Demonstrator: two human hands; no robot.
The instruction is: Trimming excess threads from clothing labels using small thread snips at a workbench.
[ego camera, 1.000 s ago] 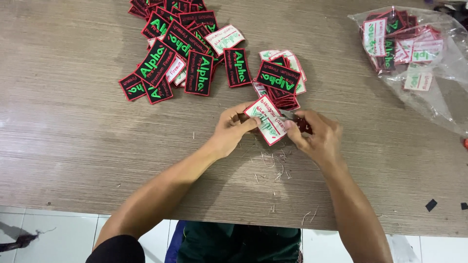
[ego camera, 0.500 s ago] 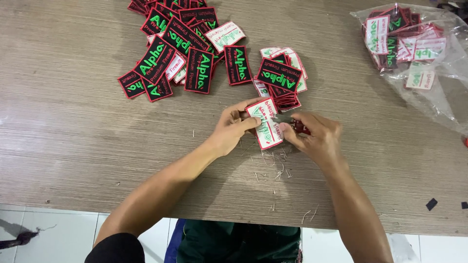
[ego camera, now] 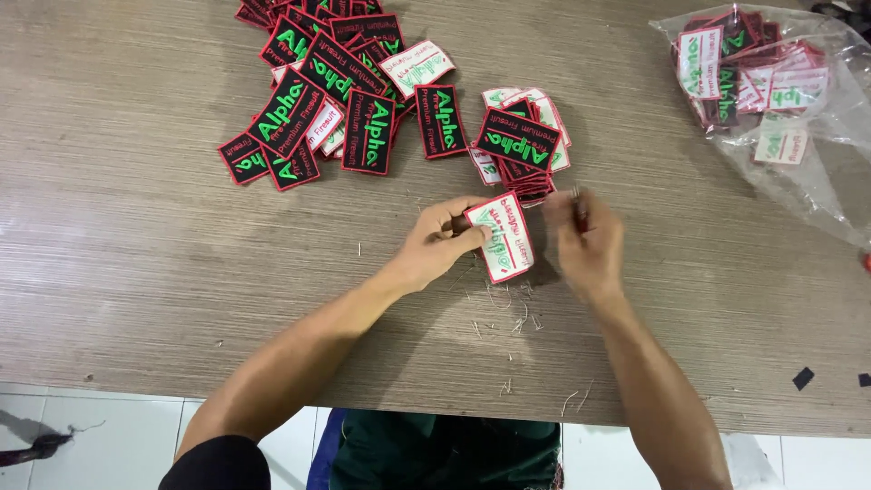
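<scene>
The left hand [ego camera: 434, 247] pinches a patch [ego camera: 502, 237] white back up (long axis running away from the person, slightly tilted) over the table [ego camera: 136, 254]; the blurred right hand [ego camera: 588, 240] hovers beside it, grip unclear.

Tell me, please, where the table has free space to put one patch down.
Bare wood lies left of the left hand, below the scattered patches, and between the small stack and the plastic bag. Crowded: top centre, and thread clippings under the hands.

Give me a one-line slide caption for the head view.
Left hand holds a white-backed, red-edged embroidered patch face-down above a wooden table; blurred right hand beside it, black-and-green patches piled behind.
</scene>
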